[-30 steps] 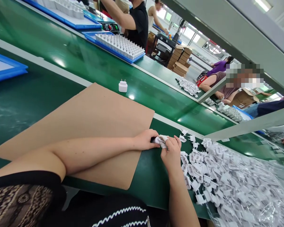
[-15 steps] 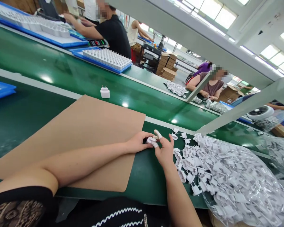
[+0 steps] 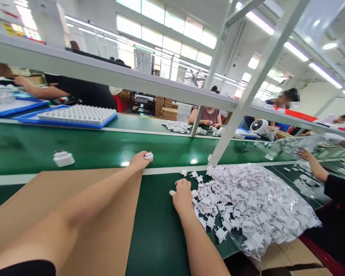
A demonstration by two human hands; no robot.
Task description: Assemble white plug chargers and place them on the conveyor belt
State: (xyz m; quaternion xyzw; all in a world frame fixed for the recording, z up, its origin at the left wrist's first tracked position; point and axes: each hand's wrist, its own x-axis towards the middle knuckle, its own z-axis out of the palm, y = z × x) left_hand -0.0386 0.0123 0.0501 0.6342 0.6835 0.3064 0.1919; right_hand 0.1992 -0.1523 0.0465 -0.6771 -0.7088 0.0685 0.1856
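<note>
My left hand is stretched out over the near edge of the green belt, its fingers closed around a white plug housing. My right hand is low over the green table, at the left side of a heap of loose white plug parts. Its fingers curve downward, and white coverings show on the thumb and a finger, which stand apart. Nothing shows between them, though the palm side is hidden. A white plug-in charger with prongs up sits on the belt at left.
Brown cardboard lies under my left arm. A clear plastic bag spills plug parts at right. A metal post rises beyond it. Across the green belt stands a blue tray of white pieces. A co-worker's hand is at right.
My hands have parted. The left has moved forward to the belt with the plug housing, while the right has let go and shifted beside the heap. The view has turned right and tilted up.
</note>
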